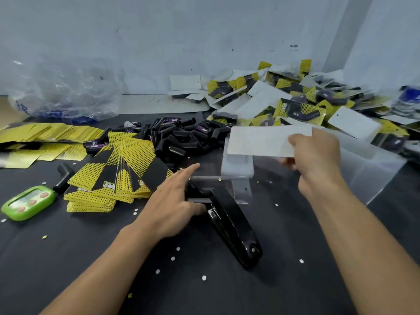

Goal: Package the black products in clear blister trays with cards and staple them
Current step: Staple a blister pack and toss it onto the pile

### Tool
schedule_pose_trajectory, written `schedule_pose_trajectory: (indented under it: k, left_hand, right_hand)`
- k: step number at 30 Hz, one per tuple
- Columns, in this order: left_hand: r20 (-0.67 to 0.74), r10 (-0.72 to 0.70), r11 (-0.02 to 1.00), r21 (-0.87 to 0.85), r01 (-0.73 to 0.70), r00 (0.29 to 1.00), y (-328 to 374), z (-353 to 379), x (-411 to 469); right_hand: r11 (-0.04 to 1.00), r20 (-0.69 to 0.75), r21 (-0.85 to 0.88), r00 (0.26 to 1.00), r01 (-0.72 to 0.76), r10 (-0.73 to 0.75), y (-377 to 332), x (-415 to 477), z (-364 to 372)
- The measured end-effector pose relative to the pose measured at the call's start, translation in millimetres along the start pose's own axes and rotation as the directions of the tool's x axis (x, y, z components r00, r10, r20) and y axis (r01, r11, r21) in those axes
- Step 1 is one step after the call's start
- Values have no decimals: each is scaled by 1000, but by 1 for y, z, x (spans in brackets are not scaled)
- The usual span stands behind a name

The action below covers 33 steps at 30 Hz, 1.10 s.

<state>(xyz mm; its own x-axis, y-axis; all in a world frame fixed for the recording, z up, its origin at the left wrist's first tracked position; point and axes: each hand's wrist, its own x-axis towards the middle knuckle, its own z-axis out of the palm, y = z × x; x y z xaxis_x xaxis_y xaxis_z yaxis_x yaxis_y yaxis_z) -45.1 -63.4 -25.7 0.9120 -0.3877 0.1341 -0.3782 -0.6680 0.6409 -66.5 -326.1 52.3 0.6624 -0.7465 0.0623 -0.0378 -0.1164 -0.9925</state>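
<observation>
Pinches a white card [259, 142] at its right end in the right grip [316, 160], thumb on its face and fingers curled behind, raised above a stack of clear blister trays [236, 169] and in front of the heap of finished yellow packs [295, 103]. Reaches over the dark table [68, 258] with the left grip [175, 205] spread, fingers straight and holding nothing, thumb just beside the head of the black stapler [231, 223] lying flat between the arms. Faces the loose black products [181, 137] piled mid-table beyond the left grip, with fanned yellow cards [113, 178] to their left and a green timer [28, 202] near the left edge.
</observation>
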Motion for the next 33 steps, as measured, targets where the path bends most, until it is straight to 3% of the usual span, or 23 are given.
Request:
schedule_pose_trajectory:
  k: [4,7,12,22,27,30,33]
  left_hand:
    - [-80,54,998,47,-51,995,-4,2,3]
    - [-119,68,994,93,-57,991,-6,0,3]
    - [-148,33,996,86,-20,988,-6,-9,7]
    - [-165,21,998,63,-11,986,-4,-7,8]
    - [-167,14,995,101,3,986,-6,-6,8]
    - [-158,21,992,125,-1,987,-4,-4,8]
    - [-148,26,991,133,-6,989,-4,-4,8]
  right_hand:
    - [991,191,-129,980,-36,60,19,-1,-8]
    - [978,243,-200,965,-51,100,31,0,-19]
    - [967,213,-255,975,-2,58,41,7,-42]
    - [976,322,-215,943,-16,87,45,-8,-41]
    - [991,157,-126,985,-56,75,34,-4,-50]
    - [993,186,-79,977,-89,103,30,-8,-49]
    - [984,231,-153,966,-85,120,36,-18,-37]
